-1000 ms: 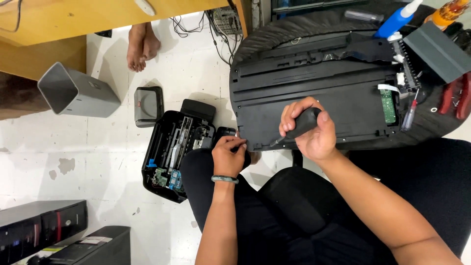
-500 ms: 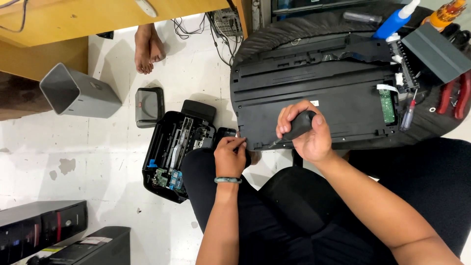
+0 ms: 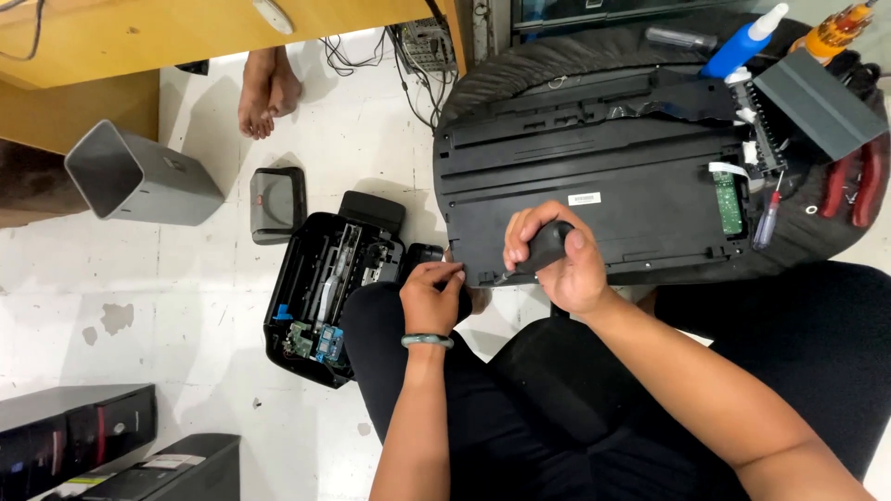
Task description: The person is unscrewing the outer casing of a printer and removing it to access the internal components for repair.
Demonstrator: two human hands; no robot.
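A black printer chassis (image 3: 603, 186) lies flat on a round black stool in front of me. My right hand (image 3: 557, 260) grips a tool with a dark rounded handle (image 3: 548, 245), its tip at the chassis's near edge. My left hand (image 3: 432, 297) rests against the chassis's near left corner, fingers curled and pinching there; a green bangle sits on its wrist. What the fingertips hold is hidden.
An opened black printer (image 3: 325, 288) with exposed parts lies on the white floor at left, a black tray (image 3: 278, 204) and a grey bin (image 3: 130, 176) beyond it. Another person's bare feet (image 3: 267, 88) stand by a wooden desk. A blue bottle (image 3: 742, 42), a small screwdriver (image 3: 767, 218) and red pliers (image 3: 858, 181) lie at right.
My view has shifted slightly. Both hands stay at the chassis's near edge. The other person's feet have moved a little to the right.
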